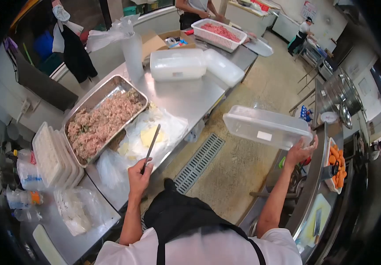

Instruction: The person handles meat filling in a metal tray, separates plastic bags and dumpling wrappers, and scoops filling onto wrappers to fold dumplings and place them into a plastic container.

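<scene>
My left hand (139, 177) is closed around the dark handle of a knife (153, 142), its blade pointing up and away over the table edge. Behind the blade, a yellow slab (148, 136) rests on crumpled white plastic wrapping (172, 126). Out to the right, my right hand (301, 151) grips the near end of a clear plastic container (261, 123) with a white label, held tilted above the floor; nothing shows inside it. A metal tray (142, 96) of ground meat (104, 121) with green bits stands left of the knife.
Translucent tubs (177, 64) and a roll of plastic bags (131, 55) stand farther back on the steel table. Stacked lidded boxes (51, 154) are at left. A floor drain (199, 161) runs between the counters. Carrots (338, 165) lie on the right. Two other people work farther off.
</scene>
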`<state>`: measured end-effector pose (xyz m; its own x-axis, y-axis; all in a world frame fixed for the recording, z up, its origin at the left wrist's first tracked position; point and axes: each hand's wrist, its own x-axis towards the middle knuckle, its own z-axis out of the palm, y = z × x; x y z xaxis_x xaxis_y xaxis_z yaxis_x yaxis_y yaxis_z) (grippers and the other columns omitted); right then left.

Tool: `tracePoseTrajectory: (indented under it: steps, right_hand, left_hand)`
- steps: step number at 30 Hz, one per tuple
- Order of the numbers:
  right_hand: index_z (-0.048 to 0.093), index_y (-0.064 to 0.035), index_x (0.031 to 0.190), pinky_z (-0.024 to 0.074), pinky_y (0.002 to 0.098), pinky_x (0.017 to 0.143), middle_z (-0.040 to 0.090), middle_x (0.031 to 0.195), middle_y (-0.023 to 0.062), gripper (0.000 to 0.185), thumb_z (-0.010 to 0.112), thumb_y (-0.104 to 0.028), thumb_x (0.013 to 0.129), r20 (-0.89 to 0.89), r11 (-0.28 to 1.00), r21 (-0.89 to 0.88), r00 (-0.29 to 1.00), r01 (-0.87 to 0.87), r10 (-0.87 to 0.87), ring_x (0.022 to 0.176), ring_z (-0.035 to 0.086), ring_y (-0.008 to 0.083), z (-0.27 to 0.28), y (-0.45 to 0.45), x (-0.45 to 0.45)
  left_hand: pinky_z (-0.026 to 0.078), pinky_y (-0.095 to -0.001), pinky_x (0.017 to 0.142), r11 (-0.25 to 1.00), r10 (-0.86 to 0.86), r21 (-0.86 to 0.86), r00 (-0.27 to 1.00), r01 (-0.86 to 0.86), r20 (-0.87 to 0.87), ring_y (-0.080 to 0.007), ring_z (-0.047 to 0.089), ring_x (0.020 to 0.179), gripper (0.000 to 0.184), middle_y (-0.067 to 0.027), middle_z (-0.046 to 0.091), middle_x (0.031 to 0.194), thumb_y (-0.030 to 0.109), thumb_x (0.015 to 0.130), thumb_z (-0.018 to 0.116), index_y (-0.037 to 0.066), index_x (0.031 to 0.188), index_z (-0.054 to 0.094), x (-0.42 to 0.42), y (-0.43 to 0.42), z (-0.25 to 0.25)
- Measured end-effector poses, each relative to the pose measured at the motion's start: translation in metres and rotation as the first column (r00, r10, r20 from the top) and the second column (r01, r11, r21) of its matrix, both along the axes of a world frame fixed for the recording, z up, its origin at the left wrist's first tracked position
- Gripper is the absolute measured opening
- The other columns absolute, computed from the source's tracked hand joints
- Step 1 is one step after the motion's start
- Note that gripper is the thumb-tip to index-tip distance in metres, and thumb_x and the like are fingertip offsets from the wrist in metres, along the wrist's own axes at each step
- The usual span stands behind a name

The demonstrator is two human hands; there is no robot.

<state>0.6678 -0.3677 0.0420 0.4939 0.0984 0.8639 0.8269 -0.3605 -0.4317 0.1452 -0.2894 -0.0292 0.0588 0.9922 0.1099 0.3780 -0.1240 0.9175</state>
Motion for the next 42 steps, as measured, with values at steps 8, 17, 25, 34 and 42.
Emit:
tracePoseTrajectory:
  steps: [8, 17, 25, 34, 42]
  right_hand:
    - [0.040, 0.0001, 0.133, 0.0598, 0.0400, 0.073, 0.056, 0.131, 0.0180, 0.059, 0.066, 0.011, 0.081, -0.793, 0.846, 0.493, 0.295, -0.204, 0.533, 0.099, 0.065, 0.0265, -0.118, 0.090, -0.031]
    - [0.037, -0.0019, 0.132, 0.0594, 0.0383, 0.057, 0.064, 0.112, 0.0178, 0.060, 0.070, 0.002, 0.082, -0.924, 0.814, 0.349, -0.028, -0.464, 0.381, 0.077, 0.069, 0.0260, -0.176, 0.200, -0.068]
    - [0.040, -0.0104, 0.133, 0.0548, 0.0372, 0.064, 0.061, 0.116, 0.0104, 0.054, 0.072, -0.020, 0.090, -0.922, 0.668, 0.292, -0.017, -0.684, 0.386, 0.095, 0.063, 0.0211, -0.239, 0.301, -0.027]
    - [0.042, -0.0062, 0.130, 0.0497, 0.0510, 0.092, 0.054, 0.131, 0.0143, 0.043, 0.053, -0.032, 0.099, -0.719, 0.719, 0.632, -0.567, -0.291, 0.403, 0.114, 0.057, 0.0326, -0.249, 0.279, -0.021]
    - [0.048, -0.0105, 0.107, 0.0566, 0.0481, 0.075, 0.060, 0.107, 0.0120, 0.019, 0.052, -0.023, 0.094, -0.744, 0.626, 0.458, -0.658, -0.631, -0.118, 0.087, 0.065, 0.0311, -0.286, 0.241, -0.115]
  left_hand:
    - [0.027, -0.0249, 0.050, 0.996, 0.086, -0.005, 0.993, -0.086, 0.076, -0.0035, 0.036, 0.055, 0.021, 0.0072, 0.043, 0.058, 0.016, 0.092, 0.066, 0.001, 0.106, 0.071, -0.036, 0.063, -0.017]
    - [0.026, -0.0253, 0.049, 0.991, 0.135, 0.002, 0.989, -0.135, 0.062, -0.0037, 0.034, 0.055, 0.023, 0.0074, 0.041, 0.058, 0.018, 0.092, 0.066, 0.000, 0.106, 0.070, -0.021, 0.102, -0.024]
    - [0.024, -0.0239, 0.051, 0.968, 0.251, -0.040, 0.963, -0.248, 0.101, -0.0030, 0.033, 0.056, 0.025, 0.0095, 0.041, 0.061, 0.020, 0.094, 0.066, -0.002, 0.106, 0.070, 0.047, 0.121, -0.022]
    - [0.025, -0.0216, 0.050, 0.913, 0.408, -0.076, 0.908, -0.401, 0.102, -0.0017, 0.036, 0.056, 0.024, 0.0086, 0.046, 0.066, 0.016, 0.097, 0.062, -0.003, 0.109, 0.068, 0.099, 0.110, -0.022]
    - [0.025, -0.0206, 0.042, 0.785, 0.618, -0.060, 0.776, -0.616, 0.128, -0.0011, 0.036, 0.047, 0.024, 0.0079, 0.046, 0.062, 0.017, 0.099, 0.059, -0.004, 0.110, 0.065, 0.090, 0.068, -0.041]
